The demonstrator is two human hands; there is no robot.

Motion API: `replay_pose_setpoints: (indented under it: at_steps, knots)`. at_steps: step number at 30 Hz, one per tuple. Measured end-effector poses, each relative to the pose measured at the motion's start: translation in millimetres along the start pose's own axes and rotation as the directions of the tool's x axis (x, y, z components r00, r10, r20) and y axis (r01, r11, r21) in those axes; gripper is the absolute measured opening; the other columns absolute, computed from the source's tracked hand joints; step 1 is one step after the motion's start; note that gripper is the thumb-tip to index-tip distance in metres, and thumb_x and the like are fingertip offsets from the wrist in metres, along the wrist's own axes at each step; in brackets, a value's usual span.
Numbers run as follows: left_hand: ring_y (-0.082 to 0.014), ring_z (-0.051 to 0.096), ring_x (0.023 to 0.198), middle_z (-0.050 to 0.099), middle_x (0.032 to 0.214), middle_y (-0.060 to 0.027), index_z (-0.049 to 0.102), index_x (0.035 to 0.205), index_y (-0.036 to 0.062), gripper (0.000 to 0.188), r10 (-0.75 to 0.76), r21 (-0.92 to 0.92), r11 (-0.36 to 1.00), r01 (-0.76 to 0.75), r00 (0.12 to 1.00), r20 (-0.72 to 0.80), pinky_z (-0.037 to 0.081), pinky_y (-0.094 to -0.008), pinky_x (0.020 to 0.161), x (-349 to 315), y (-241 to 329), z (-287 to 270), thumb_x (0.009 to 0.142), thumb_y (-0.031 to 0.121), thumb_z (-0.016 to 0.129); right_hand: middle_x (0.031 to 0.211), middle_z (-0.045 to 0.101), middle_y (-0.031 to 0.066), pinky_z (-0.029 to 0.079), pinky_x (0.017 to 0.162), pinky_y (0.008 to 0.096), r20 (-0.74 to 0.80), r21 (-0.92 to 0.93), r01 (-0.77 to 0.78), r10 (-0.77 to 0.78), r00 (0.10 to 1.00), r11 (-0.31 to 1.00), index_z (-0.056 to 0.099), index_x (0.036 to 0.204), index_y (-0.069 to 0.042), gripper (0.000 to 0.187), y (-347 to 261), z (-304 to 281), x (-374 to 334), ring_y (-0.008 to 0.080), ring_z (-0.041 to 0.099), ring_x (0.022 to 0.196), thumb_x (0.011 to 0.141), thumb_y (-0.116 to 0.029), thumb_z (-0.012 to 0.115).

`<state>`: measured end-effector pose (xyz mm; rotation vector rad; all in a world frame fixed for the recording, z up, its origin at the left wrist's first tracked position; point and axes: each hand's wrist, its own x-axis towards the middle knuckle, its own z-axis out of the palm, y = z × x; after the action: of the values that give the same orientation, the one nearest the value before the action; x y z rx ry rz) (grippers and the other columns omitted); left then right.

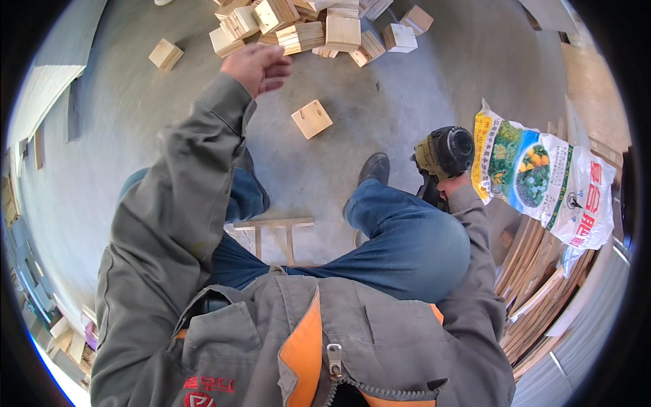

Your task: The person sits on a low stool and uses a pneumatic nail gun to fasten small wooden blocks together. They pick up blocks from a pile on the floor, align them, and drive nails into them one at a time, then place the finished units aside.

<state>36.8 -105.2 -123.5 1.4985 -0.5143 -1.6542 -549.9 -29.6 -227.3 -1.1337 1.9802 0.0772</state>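
My left hand [256, 69] reaches out past my knees, over the floor just in front of a heap of wooden blocks [342, 34]. Its fingers are loosely bent and apart, with nothing seen in them. By my right knee, my right hand [453, 184] is wrapped round the handle of a nail gun [444, 152] with an olive-green body and a black round end. Most of that grip is hidden behind the tool. A single squarish block [312, 119] with two dark marks on its face lies on the floor ahead of my feet.
Another block [165, 54] lies apart at the far left. To my right, a printed plastic sack [542, 173] rests by long thin wooden strips [546, 285]. Under me is a wooden stool frame [274, 222]. Wood scraps [71, 339] lie at the lower left.
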Motion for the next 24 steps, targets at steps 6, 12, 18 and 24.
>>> replay_pose_setpoints:
  at_steps: [6, 12, 18, 24]
  knots:
    - [-0.0246, 0.071, 0.105, 0.072, 0.116, -0.0137, 0.064, 0.132, -0.0001, 0.036, 0.479, -0.176, 0.877, -0.447, 0.842, 0.246, 0.059, -0.0383, 0.091, -95, 88, -17, 0.105, 0.024, 0.06, 0.07, 0.069, 0.013, 0.053, 0.051, 0.0376, 0.001, 0.033, 0.248, -0.248, 0.969, 0.968, 0.067, 0.101, 0.004, 0.034, -129, -84, -97, 0.0227, 0.066, 0.056, 0.068, 0.003, 0.075]
    - [-0.0249, 0.071, 0.104, 0.073, 0.114, -0.0132, 0.064, 0.131, -0.003, 0.036, 0.551, -0.256, 0.816, -0.519, 0.831, 0.074, 0.058, -0.038, 0.093, -107, 102, -50, 0.105, 0.022, 0.058, 0.075, 0.07, 0.0078, 0.052, 0.055, 0.0334, -0.021, 0.035, 0.295, -0.295, 0.955, 0.955, 0.071, 0.093, 0.002, 0.027, -222, -67, -127, 0.017, 0.064, 0.057, 0.077, -0.016, 0.084]
    - [-0.0213, 0.074, 0.079, 0.075, 0.093, -0.0117, 0.069, 0.108, 0.0014, 0.018, 0.635, -0.362, 0.698, -0.618, 0.768, -0.086, 0.061, -0.0325, 0.072, -125, 129, -44, 0.098, 0.016, 0.067, 0.075, 0.068, 0.0087, 0.052, 0.055, 0.0349, 0.024, 0.037, 0.388, -0.389, 0.921, 0.921, 0.07, 0.102, 0.0, 0.027, -245, 6, -128, 0.0176, 0.064, 0.058, 0.076, -0.003, 0.078]
    - [-0.0184, 0.072, 0.077, 0.074, 0.091, -0.0103, 0.07, 0.107, 0.0018, 0.02, 0.571, -0.18, 0.776, -0.604, 0.795, -0.205, 0.058, -0.0291, 0.07, -136, 140, -69, 0.097, 0.019, 0.07, 0.077, 0.072, 0.0069, 0.055, 0.057, 0.0344, 0.296, -0.102, 0.451, -0.406, 0.865, 0.887, 0.071, 0.105, -0.005, 0.031, -256, 96, -107, 0.0163, 0.067, 0.063, 0.074, -0.008, 0.074]
